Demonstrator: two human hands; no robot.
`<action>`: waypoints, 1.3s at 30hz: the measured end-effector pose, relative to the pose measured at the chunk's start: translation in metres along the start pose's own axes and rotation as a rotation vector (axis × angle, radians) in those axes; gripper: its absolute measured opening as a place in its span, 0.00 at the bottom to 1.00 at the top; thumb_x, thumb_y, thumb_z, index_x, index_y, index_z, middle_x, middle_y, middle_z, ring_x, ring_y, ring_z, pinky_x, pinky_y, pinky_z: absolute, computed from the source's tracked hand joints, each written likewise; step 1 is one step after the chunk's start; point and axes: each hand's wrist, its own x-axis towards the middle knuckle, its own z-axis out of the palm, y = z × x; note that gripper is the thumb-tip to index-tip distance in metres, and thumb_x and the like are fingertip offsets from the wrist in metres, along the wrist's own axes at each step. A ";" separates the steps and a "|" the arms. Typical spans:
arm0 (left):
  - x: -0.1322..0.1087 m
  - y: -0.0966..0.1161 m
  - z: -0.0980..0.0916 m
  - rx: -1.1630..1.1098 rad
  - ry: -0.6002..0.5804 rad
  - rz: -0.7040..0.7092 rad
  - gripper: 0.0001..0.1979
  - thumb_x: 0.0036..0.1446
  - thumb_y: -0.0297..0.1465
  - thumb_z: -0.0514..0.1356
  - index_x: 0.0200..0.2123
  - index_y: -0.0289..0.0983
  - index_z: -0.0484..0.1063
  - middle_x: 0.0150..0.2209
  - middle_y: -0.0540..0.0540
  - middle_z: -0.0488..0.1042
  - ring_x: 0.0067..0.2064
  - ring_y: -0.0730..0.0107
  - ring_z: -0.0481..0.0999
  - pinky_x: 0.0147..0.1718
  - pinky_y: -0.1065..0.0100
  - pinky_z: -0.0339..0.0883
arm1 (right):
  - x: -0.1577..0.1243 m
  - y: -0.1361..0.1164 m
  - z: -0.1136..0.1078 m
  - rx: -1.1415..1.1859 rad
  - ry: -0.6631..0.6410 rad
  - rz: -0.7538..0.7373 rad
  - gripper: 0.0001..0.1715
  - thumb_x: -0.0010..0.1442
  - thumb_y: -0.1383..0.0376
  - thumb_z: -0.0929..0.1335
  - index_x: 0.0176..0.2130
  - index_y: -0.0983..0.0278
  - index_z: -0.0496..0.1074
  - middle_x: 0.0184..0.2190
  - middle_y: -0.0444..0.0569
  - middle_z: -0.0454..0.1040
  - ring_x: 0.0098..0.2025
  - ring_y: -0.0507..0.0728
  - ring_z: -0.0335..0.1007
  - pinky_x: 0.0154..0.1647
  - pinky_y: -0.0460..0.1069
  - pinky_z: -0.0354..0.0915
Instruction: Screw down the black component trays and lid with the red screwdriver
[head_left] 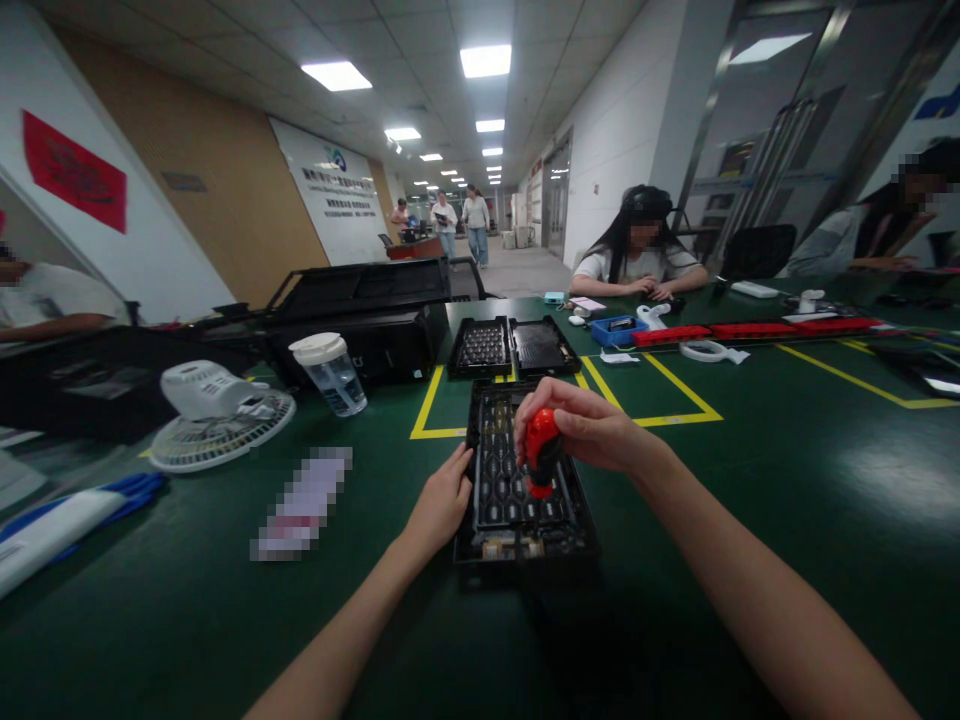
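A black tray-like case [510,490] with rows of dark round cells lies lengthwise in front of me on the green table [360,620]. My right hand [577,425] is wrapped round the handle of a red and black screwdriver [543,450], which points down over the case's near part; its tip is too dark to make out. Against the left edge of the case rests my left hand [442,500], fingers stretched along the rim and holding nothing. Two more black cases, one on the left [481,347] and one on the right [544,345], lie just beyond it.
To the left are a lidded cup [330,372], a white fan [217,415], a blurred flat item [304,503] and a white and blue bundle [67,525]. Farther right lie a blue box [616,331], red strips [750,331] and a tape roll [705,351]. A person [641,245] sits across the table.
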 end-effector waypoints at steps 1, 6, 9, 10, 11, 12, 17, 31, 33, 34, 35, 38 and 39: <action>0.000 0.000 0.000 0.000 0.001 0.000 0.23 0.57 0.28 0.45 0.55 0.30 0.61 0.60 0.42 0.57 0.59 0.66 0.58 0.59 0.64 0.50 | 0.000 0.000 0.001 -0.001 -0.002 -0.006 0.11 0.57 0.60 0.64 0.38 0.66 0.62 0.36 0.51 0.70 0.37 0.54 0.69 0.39 0.52 0.65; 0.000 0.000 0.000 -0.004 0.003 0.001 0.22 0.57 0.28 0.44 0.55 0.31 0.62 0.60 0.42 0.57 0.59 0.67 0.58 0.59 0.64 0.50 | 0.001 -0.001 0.004 -0.022 0.010 -0.035 0.11 0.58 0.61 0.65 0.38 0.66 0.62 0.37 0.51 0.69 0.37 0.54 0.69 0.39 0.52 0.65; 0.000 0.000 0.000 -0.003 0.002 0.000 0.22 0.57 0.28 0.44 0.55 0.31 0.61 0.60 0.42 0.57 0.60 0.67 0.58 0.59 0.64 0.50 | 0.002 -0.001 0.005 -0.050 0.031 -0.042 0.12 0.57 0.60 0.65 0.38 0.66 0.62 0.36 0.50 0.69 0.37 0.53 0.69 0.40 0.51 0.65; 0.000 0.000 0.000 -0.001 0.000 -0.002 0.22 0.58 0.28 0.44 0.55 0.31 0.61 0.60 0.42 0.57 0.60 0.67 0.58 0.59 0.64 0.50 | 0.002 -0.001 0.005 -0.061 0.036 -0.044 0.12 0.57 0.60 0.65 0.38 0.66 0.62 0.36 0.50 0.69 0.37 0.53 0.69 0.40 0.51 0.65; 0.000 0.000 0.000 0.000 -0.002 -0.002 0.22 0.58 0.28 0.44 0.55 0.31 0.61 0.60 0.42 0.57 0.60 0.67 0.58 0.59 0.64 0.50 | 0.002 -0.001 0.005 -0.072 0.041 -0.044 0.12 0.57 0.60 0.65 0.38 0.66 0.62 0.36 0.50 0.69 0.37 0.53 0.69 0.40 0.51 0.65; 0.000 0.000 0.000 0.001 -0.002 -0.002 0.22 0.58 0.28 0.44 0.55 0.31 0.61 0.60 0.41 0.57 0.60 0.67 0.58 0.59 0.64 0.50 | 0.002 0.000 0.004 -0.083 0.044 -0.045 0.12 0.57 0.61 0.65 0.38 0.66 0.62 0.36 0.50 0.69 0.37 0.53 0.69 0.40 0.52 0.65; 0.000 -0.002 0.002 0.011 0.009 0.005 0.22 0.57 0.27 0.44 0.55 0.32 0.62 0.60 0.43 0.58 0.60 0.68 0.58 0.59 0.64 0.49 | 0.003 0.003 0.001 -0.127 0.073 -0.079 0.10 0.58 0.62 0.65 0.38 0.65 0.62 0.36 0.50 0.69 0.37 0.53 0.68 0.39 0.51 0.66; 0.001 -0.004 0.005 0.005 0.006 0.007 0.23 0.57 0.28 0.44 0.55 0.31 0.61 0.60 0.42 0.57 0.60 0.68 0.57 0.59 0.65 0.49 | 0.001 0.000 0.000 -0.249 0.111 -0.145 0.07 0.57 0.65 0.66 0.33 0.65 0.61 0.33 0.47 0.67 0.33 0.51 0.66 0.34 0.47 0.62; 0.001 -0.003 0.004 0.005 0.003 0.009 0.23 0.57 0.27 0.44 0.55 0.30 0.61 0.60 0.42 0.56 0.60 0.68 0.57 0.59 0.64 0.49 | 0.001 -0.002 0.001 -0.271 0.109 -0.146 0.08 0.57 0.65 0.66 0.32 0.65 0.60 0.32 0.47 0.66 0.33 0.51 0.65 0.33 0.47 0.62; 0.001 -0.003 0.004 0.006 0.002 0.008 0.23 0.57 0.27 0.44 0.55 0.30 0.61 0.60 0.42 0.56 0.60 0.67 0.57 0.59 0.64 0.49 | 0.001 -0.003 0.002 -0.283 0.110 -0.147 0.08 0.57 0.65 0.66 0.32 0.65 0.60 0.32 0.47 0.66 0.32 0.50 0.65 0.33 0.47 0.61; 0.001 -0.002 0.004 0.007 0.001 0.006 0.23 0.57 0.27 0.44 0.55 0.30 0.61 0.60 0.42 0.56 0.60 0.67 0.57 0.59 0.64 0.49 | 0.000 -0.004 0.003 -0.297 0.114 -0.148 0.08 0.57 0.65 0.66 0.32 0.65 0.60 0.32 0.46 0.65 0.32 0.50 0.64 0.32 0.46 0.61; 0.001 -0.002 0.004 0.013 -0.004 0.001 0.23 0.57 0.27 0.44 0.55 0.30 0.61 0.60 0.42 0.56 0.60 0.67 0.58 0.59 0.64 0.49 | 0.000 -0.007 0.005 -0.352 0.137 -0.151 0.09 0.57 0.64 0.66 0.31 0.65 0.59 0.30 0.45 0.64 0.31 0.49 0.62 0.29 0.45 0.58; 0.001 -0.002 0.004 0.014 -0.004 0.000 0.23 0.57 0.27 0.44 0.55 0.30 0.61 0.60 0.42 0.57 0.60 0.67 0.58 0.59 0.64 0.50 | 0.000 -0.008 0.005 -0.373 0.146 -0.151 0.09 0.57 0.64 0.66 0.30 0.65 0.59 0.30 0.45 0.63 0.30 0.49 0.61 0.28 0.44 0.58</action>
